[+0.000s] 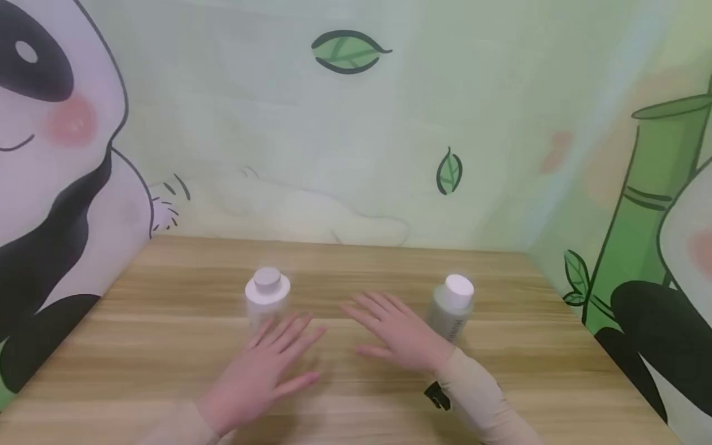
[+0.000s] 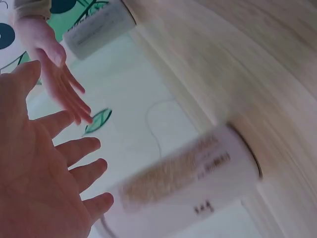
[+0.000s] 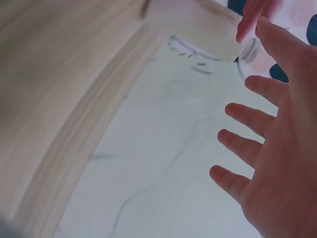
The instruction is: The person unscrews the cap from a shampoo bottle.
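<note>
Two bottles stand upright on a wooden table. The left one, a white bottle (image 1: pixel 267 290) with a stepped cap, carries a brownish label panel and dark print in the left wrist view (image 2: pixel 163 183). On the right is a pale grey bottle (image 1: pixel 449 307) with a white cap and dark lettering, partly covered by the right forearm. My left hand (image 1: pixel 264 371), fingers spread, hovers in front of the white bottle and hides its lower part. Between the bottles, my right hand (image 1: pixel 403 334) is stretched out with fingers apart. Neither hand holds anything.
The wooden table (image 1: pixel 356 278) runs back to a wall covering (image 1: pixel 267 123) painted with pandas, leaves and bamboo. A small black object (image 1: pixel 437 395) shows at the right wrist. Long beige sleeves cover both forearms.
</note>
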